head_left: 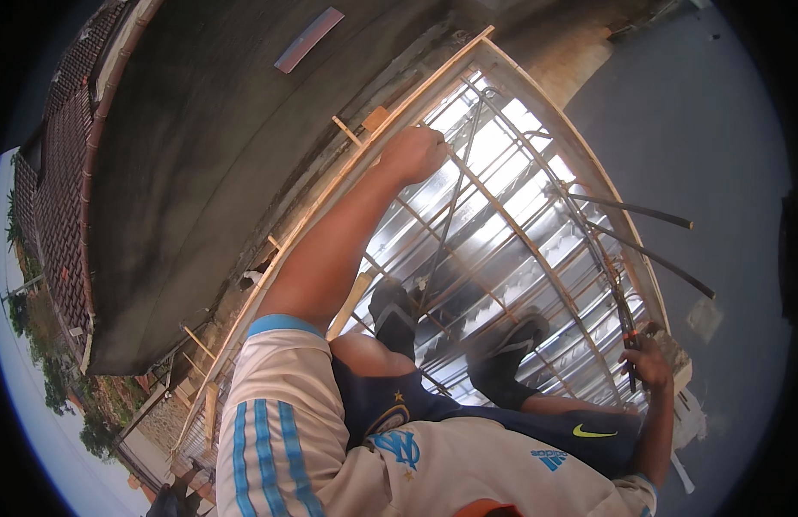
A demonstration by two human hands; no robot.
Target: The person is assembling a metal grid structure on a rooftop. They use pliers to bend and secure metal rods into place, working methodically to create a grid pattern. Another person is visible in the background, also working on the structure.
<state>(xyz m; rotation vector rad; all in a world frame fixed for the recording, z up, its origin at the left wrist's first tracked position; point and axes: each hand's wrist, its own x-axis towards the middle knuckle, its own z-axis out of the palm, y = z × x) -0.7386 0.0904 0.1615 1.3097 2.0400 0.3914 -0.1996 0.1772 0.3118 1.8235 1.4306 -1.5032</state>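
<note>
My left hand (413,155) is stretched out to the far left side of a steel grid, its fingers curled closed where a long rebar (502,211) runs in under it. The underside of that grip is hidden. Low on the right, my right hand (648,362) is closed round the orange handles of a pair of pincers (624,314). The tool's dark jaws point away from me, beside the grid's right-hand bars. Crossed rebars lie over shiny ribbed metal decking (502,133), and my feet stand among them.
Wooden formwork boards (478,53) frame the decking and meet in a far corner. Two dark bar ends (674,215) stick out over the right board. A grey wall (700,146) stands on the right. At left are a dark surface (183,172) and a tiled roof (63,189).
</note>
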